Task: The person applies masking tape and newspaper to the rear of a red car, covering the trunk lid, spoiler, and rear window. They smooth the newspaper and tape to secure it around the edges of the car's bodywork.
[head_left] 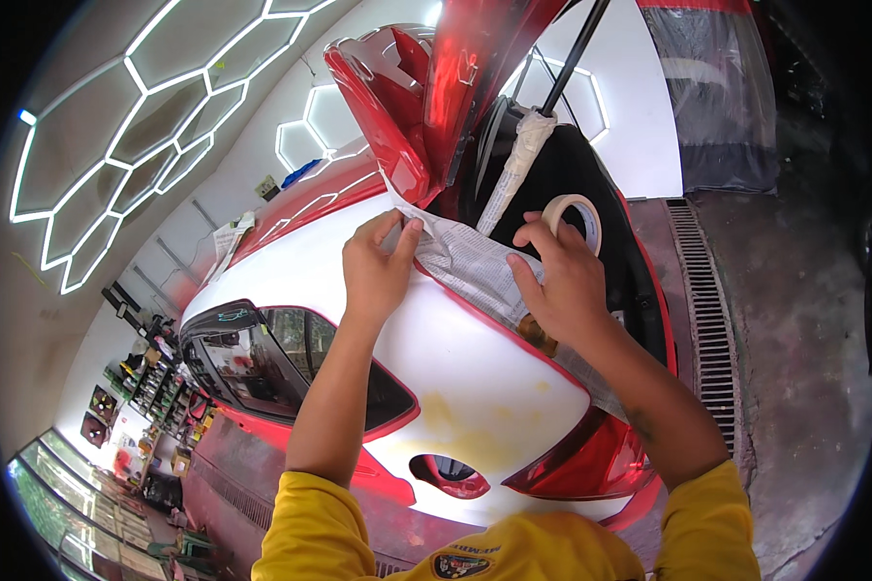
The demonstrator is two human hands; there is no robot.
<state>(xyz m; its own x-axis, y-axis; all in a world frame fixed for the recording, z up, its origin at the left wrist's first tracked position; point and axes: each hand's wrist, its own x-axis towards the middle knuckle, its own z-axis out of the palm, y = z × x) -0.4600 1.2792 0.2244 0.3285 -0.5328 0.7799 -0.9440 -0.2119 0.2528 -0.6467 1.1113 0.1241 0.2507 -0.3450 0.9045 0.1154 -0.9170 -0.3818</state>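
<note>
My left hand (376, 271) pinches the upper end of a sheet of newspaper (470, 269) between thumb and fingers, beside the base of the raised red tailgate (463, 82). The sheet runs along the edge of the car's rear opening, down toward the tail light (586, 463). A roll of beige masking tape (556, 206) is held in the fingers of my right hand (564, 290), over the opening. That hand is close above the paper; whether it touches it I cannot tell. Below both hands lies the white rear side panel (455, 363), with yellowish patches.
A paper-wrapped strut (518, 167) slants up out of the dark trunk opening (552, 160). A round recess (449, 474) sits low in the panel. On the right, a floor grate (709, 329) runs past the car. Stocked shelves (153, 397) stand far left.
</note>
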